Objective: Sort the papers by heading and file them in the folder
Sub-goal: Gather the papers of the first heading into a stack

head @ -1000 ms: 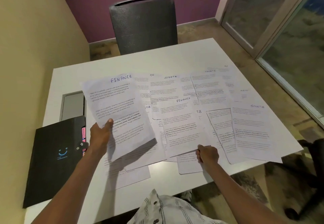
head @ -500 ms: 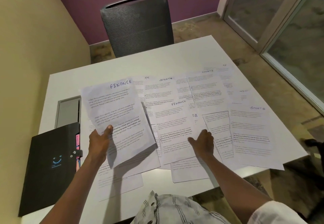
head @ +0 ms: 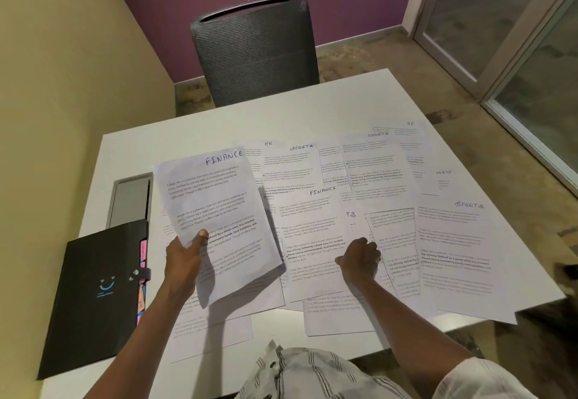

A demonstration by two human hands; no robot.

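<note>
Left hand (head: pixel 183 258) holds a raised white FINANCE-headed sheet (head: pixel 219 220); right hand (head: pixel 359 258), fingers curled on the second flat FINANCE sheet (head: pixel 312 239), should lift only that page.

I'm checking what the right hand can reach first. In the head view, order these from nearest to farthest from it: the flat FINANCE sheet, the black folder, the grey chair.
From the right hand:
1. Flat FINANCE sheet, under its fingers.
2. Black folder, far left on the table.
3. Grey chair, beyond the table's far edge.
</note>
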